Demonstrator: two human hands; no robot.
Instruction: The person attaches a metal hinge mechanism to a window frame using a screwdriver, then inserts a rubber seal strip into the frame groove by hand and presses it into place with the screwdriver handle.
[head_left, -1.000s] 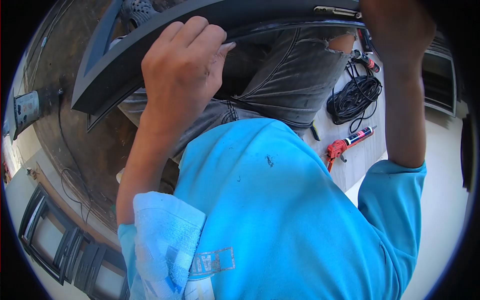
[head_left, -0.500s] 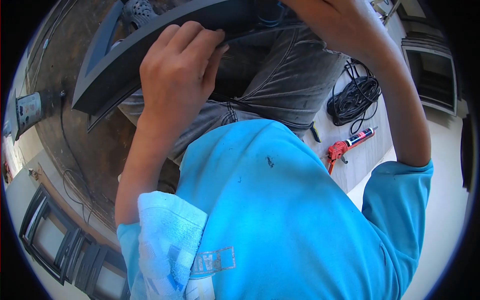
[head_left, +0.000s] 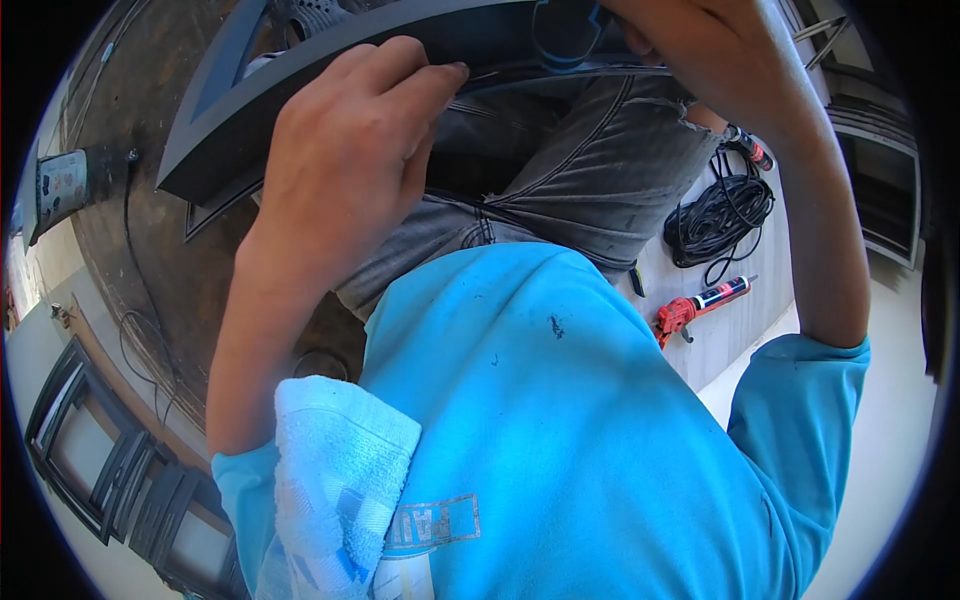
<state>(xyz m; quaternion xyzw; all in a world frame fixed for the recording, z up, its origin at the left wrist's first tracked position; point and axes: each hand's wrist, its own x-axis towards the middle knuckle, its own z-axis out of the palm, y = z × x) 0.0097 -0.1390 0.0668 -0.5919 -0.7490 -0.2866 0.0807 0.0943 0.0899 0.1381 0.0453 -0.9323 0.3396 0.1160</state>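
Observation:
A dark grey frame (head_left: 215, 150) with a mitred corner lies across my lap at the top of the view. Along its lower inner edge runs a thin dark strip (head_left: 545, 74). My left hand (head_left: 345, 145) is closed at that edge, fingertips pinched where the strip starts to show; its thumb is mostly hidden. Farther right along the same edge is my right hand (head_left: 690, 35), with curled fingers largely cut off by the view's top. Beside it, a blue-outlined shape (head_left: 567, 40) shows against the frame; I cannot make out what it is.
To the right lie a red caulking gun (head_left: 690, 312) with a cartridge, a coil of black cable (head_left: 720, 218) and another tube (head_left: 752, 148). More dark frames (head_left: 95, 440) lean at lower left. A small printed container (head_left: 60, 190) stands at far left.
The view has shifted slightly, so the frame sits higher and further right. My left hand stays at the frame's edge, and more of the strip shows between my hands.

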